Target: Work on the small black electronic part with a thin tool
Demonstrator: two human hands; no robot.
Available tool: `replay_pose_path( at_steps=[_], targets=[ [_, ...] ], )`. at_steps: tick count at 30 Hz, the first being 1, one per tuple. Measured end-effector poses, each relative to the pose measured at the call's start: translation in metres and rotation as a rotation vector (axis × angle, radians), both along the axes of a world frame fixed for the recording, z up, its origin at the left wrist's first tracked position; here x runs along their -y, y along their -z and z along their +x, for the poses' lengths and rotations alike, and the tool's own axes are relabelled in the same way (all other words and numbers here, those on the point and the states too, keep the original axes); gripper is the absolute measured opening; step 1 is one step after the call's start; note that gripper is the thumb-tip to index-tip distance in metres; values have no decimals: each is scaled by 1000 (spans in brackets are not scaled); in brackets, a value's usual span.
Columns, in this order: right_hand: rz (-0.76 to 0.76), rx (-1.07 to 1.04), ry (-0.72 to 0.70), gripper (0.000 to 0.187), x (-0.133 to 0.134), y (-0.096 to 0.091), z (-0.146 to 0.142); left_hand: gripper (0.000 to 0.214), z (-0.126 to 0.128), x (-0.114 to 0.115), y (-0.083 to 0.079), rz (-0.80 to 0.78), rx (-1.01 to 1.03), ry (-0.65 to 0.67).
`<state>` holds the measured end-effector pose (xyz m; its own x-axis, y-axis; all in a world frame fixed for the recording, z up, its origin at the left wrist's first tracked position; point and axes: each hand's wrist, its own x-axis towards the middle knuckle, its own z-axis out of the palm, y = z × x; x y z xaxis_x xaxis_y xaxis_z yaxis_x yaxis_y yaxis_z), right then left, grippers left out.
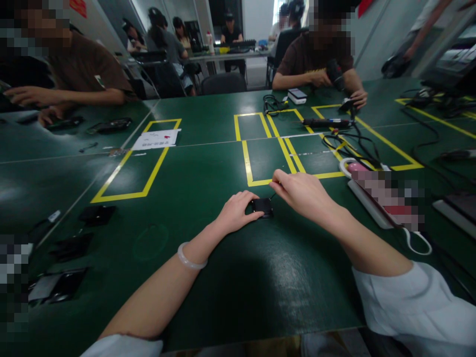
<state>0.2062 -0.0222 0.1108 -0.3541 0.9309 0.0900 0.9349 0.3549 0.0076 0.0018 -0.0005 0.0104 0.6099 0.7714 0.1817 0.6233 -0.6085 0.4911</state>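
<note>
On the green table lies a small black rectangular part [263, 207], close in front of me. My left hand [238, 210] is closed on its left side, thumb along the near edge and fingers at the far edge. Above and to the right, my right hand [297, 191] is closed in a pinch. From its fingertips a thin dark tool [273, 196] slants down toward the part's far right corner. Its kind is too small to make out, and whether its tip touches the part I cannot tell.
Several black parts [97, 215] lie at the left. A phone-like item with a pink case [383, 193] and a white strap sits at the right. Beyond are a black pen-shaped tool [327, 123], cables [357, 144] and yellow tape outlines [260, 182]. Co-workers sit across the table; one holds a power screwdriver [335, 74].
</note>
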Motion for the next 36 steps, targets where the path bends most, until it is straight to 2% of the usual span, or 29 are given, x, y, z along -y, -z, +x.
replay_pose_path(
  at_steps=[7,14,21,29,36],
  targets=[
    [-2,-74,-36,27,2,0,3,33,0,0,1,-3,-9,5],
    [13,1,13,29,1,0,0,34,1,0,0,-6,-16,0],
    [-1,-88,-23,25,2,0,2,34,-1,-1,0,-14,-11,-1],
    [6,-17,27,28,1,-1,-1,34,1,0,0,-7,-7,-3],
    [1,-106,-13,24,2,0,1,34,1,0,-2,-4,-20,0]
  ],
)
